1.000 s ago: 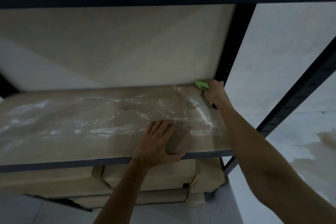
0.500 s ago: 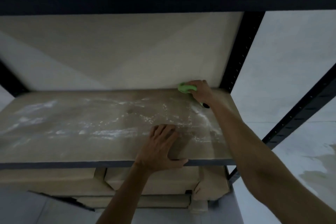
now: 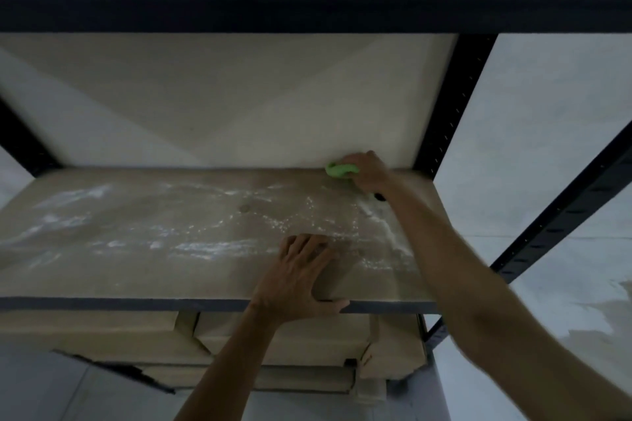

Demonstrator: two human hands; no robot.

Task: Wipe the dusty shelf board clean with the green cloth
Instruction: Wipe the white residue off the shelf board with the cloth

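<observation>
At the far left a black upright [image 3: 20, 143] of the rack runs diagonally up from the back corner of the shelf board [image 3: 143, 270]. The one board in front of you is pale brown and carries white dust in streaks and specks: broad smears at the left end, a long streak across the middle, and a scatter of flecks toward the right. A small round mark [image 3: 244, 208] sits near the middle of it. Under the front edge you can see stacked cardboard boxes [image 3: 102, 335]; there seem to be two or three, though the dim light makes the count unsure.

Your left hand [image 3: 301, 278] lies flat on the board right of centre, fingers spread and pointing away from you, thumb hooked along the front edge; it holds nothing. Both of your hands are in view and well apart.

Farther right and back, the one green cloth [image 3: 340, 170] is bunched up against the rear edge of the board, where it meets the pale back panel [image 3: 222, 96]. Your right hand [image 3: 367, 173] is closed over the cloth and presses it down onto the board, with the forearm stretching diagonally across the right end. A small dark thing shows at that wrist; you cannot tell what it is.

Right of the hand stand two more black uprights [image 3: 455, 99], one vertical at the back corner, one slanting at the frame edge.
</observation>
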